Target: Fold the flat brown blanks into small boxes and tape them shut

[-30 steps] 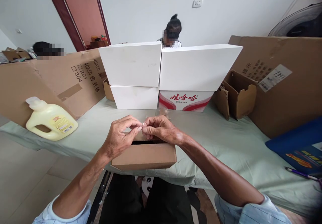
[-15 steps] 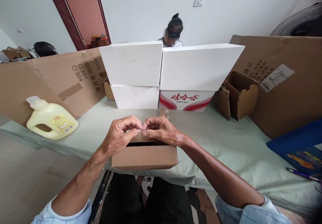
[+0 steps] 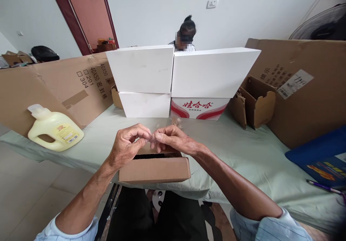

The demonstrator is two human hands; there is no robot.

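My left hand (image 3: 129,145) and my right hand (image 3: 173,141) meet fingertip to fingertip just above a small open brown cardboard box (image 3: 154,169) at the near edge of the table. Both hands are pinched closed on something tiny between thumb and fingers; it is too small to name. The box's inside is dark and hidden by my hands.
White boxes (image 3: 143,69) and a red-printed carton (image 3: 198,108) stand stacked behind. A cream detergent jug (image 3: 55,128) lies at the left on the pale green tablecloth (image 3: 243,150). Open brown cartons (image 3: 256,102), big cardboard sheets, a blue sheet (image 3: 321,158) and a pen are around. A person sits behind the boxes.
My fingers have shifted slightly while staying pinched together over the box; my right fingers now point a little lower. The box has barely moved.
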